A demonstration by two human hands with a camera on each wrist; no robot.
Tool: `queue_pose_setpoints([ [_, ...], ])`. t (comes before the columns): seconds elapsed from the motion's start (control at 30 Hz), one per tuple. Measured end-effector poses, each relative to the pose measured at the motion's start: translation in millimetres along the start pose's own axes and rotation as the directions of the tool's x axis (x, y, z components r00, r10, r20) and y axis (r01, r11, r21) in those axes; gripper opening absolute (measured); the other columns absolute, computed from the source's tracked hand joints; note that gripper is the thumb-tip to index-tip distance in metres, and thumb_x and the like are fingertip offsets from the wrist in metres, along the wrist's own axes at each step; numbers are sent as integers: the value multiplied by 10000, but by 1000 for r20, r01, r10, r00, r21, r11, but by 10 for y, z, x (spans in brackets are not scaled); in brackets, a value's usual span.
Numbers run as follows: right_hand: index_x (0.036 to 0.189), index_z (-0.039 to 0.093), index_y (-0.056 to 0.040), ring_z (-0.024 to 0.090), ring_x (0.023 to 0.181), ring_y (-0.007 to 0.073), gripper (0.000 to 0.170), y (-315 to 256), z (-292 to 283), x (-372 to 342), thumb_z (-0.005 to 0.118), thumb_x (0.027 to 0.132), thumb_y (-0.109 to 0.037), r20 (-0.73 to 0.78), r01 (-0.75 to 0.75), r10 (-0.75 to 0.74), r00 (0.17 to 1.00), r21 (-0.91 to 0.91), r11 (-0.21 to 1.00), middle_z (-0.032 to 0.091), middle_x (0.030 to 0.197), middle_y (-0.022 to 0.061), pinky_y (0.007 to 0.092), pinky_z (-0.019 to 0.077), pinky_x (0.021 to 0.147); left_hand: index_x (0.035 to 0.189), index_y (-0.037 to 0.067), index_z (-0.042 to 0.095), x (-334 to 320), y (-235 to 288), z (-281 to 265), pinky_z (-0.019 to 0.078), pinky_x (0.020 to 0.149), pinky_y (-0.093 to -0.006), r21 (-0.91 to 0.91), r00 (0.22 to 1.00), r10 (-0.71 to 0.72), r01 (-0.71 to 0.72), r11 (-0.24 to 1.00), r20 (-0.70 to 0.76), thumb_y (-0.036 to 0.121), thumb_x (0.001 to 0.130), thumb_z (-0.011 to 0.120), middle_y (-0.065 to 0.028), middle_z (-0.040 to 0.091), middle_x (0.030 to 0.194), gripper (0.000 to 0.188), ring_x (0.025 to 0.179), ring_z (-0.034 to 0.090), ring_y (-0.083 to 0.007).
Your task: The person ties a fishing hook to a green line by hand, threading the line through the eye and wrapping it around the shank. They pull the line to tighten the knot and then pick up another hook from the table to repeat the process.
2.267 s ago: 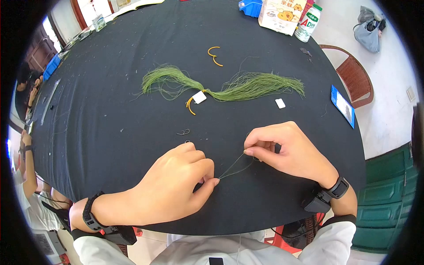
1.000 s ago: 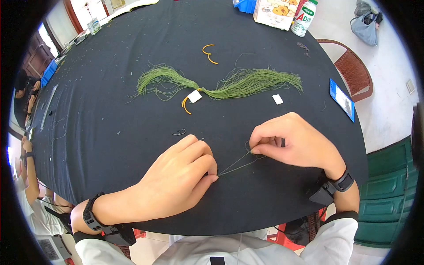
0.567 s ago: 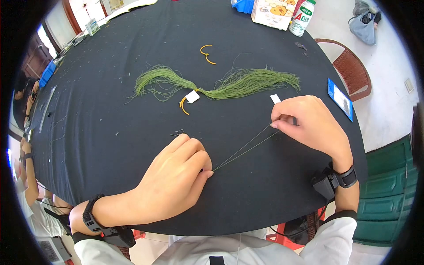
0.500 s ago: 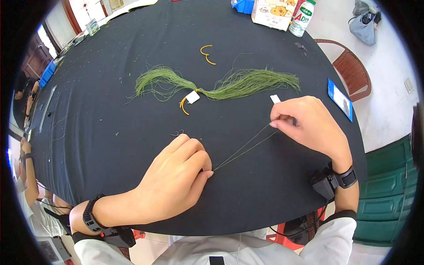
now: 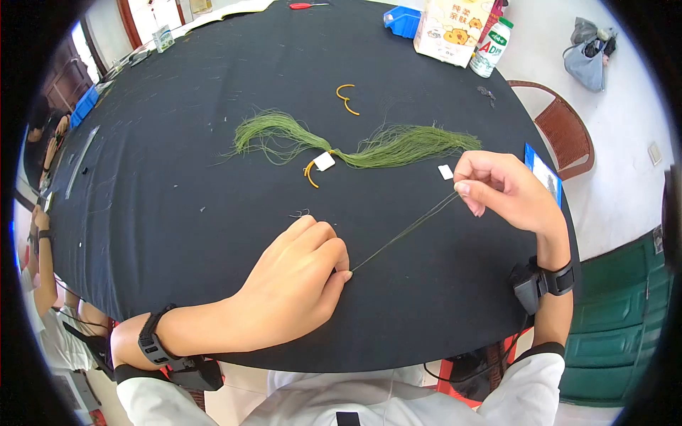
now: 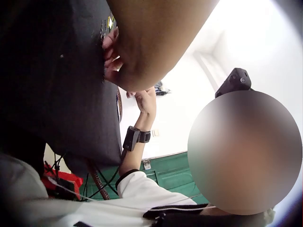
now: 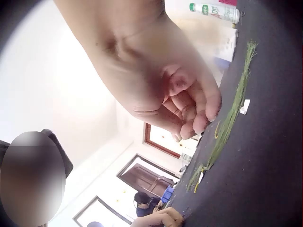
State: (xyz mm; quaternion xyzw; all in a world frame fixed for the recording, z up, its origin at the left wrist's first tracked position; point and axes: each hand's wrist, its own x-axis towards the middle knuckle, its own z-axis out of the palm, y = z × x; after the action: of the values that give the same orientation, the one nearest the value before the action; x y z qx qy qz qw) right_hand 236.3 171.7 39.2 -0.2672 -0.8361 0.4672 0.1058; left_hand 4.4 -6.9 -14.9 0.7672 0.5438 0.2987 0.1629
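A thin green thread (image 5: 408,229) runs taut between the two hands over the black table. My left hand (image 5: 298,273) pinches its near end between thumb and forefinger, low over the cloth. Up and to the right, my right hand (image 5: 508,190) pinches the other end, with its remaining fingers loosely curled. The strands lie close together along the stretch. Just beyond the left knuckles are small dark metal hooks (image 5: 301,213). Past both hands lies a bundle of green threads (image 5: 412,145), tied at its waist, with a white tag (image 5: 324,161) beside the tie.
Yellow curved pieces (image 5: 347,99) and a white square (image 5: 445,172) lie near the bundle. A blue packet (image 5: 543,174) is partly behind the right hand. At the back stand a blue bin (image 5: 402,22), a printed box (image 5: 451,32) and a white bottle (image 5: 491,48).
My right hand has moved up and to the right, away from the left, drawing the thread longer. Its loop has narrowed into nearly one line. The left hand keeps its pinch.
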Motion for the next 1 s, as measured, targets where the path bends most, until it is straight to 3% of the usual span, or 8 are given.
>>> queue_pose_setpoints([
  [0.33,820,521,8,495,585,64,113,-550,118,-155,548,900,-67,-121,236,-257,959,-160,958,517,680,17,216,423,553,807,40,586,-9,12,-31,405,715,-351,-7,1000,-1,1,1000,-17,55,771,681,-91,527,838,102,796,477,-252],
  [0.53,786,513,-2,475,601,59,98,-775,106,-216,537,880,-17,-92,273,-299,950,-221,936,494,712,13,199,391,544,811,63,585,75,-21,-6,421,701,-336,-119,994,81,-89,989,-69,42,768,673,-43,556,786,100,764,498,-221],
  [0.63,819,530,12,502,568,65,71,-845,135,-204,556,874,-24,-152,343,-378,913,-213,915,519,630,15,215,417,537,813,60,595,96,-59,16,424,696,-337,-132,994,89,-98,986,-70,57,778,675,-39,569,765,87,757,508,-217],
  [0.73,784,514,8,480,614,60,96,-925,153,-239,528,879,3,-175,322,-357,918,-198,926,497,728,20,202,397,552,841,38,649,87,-65,26,441,668,-329,-141,997,56,-63,988,-57,50,776,687,-44,613,799,76,774,536,-210],
  [0.83,784,516,13,490,603,65,87,-908,118,-221,539,868,7,-132,343,-387,912,-269,900,504,716,24,206,401,549,877,36,658,105,-66,13,448,671,-324,-107,990,96,-107,989,-99,53,771,696,-49,629,803,114,763,549,-200],
  [1.0,793,537,15,513,553,82,57,-924,142,-155,565,842,8,-96,336,-432,897,-488,805,530,667,34,214,402,520,986,41,658,223,186,-237,444,641,-297,-59,946,122,-146,988,-299,61,736,734,-47,627,773,262,696,537,-165],
])
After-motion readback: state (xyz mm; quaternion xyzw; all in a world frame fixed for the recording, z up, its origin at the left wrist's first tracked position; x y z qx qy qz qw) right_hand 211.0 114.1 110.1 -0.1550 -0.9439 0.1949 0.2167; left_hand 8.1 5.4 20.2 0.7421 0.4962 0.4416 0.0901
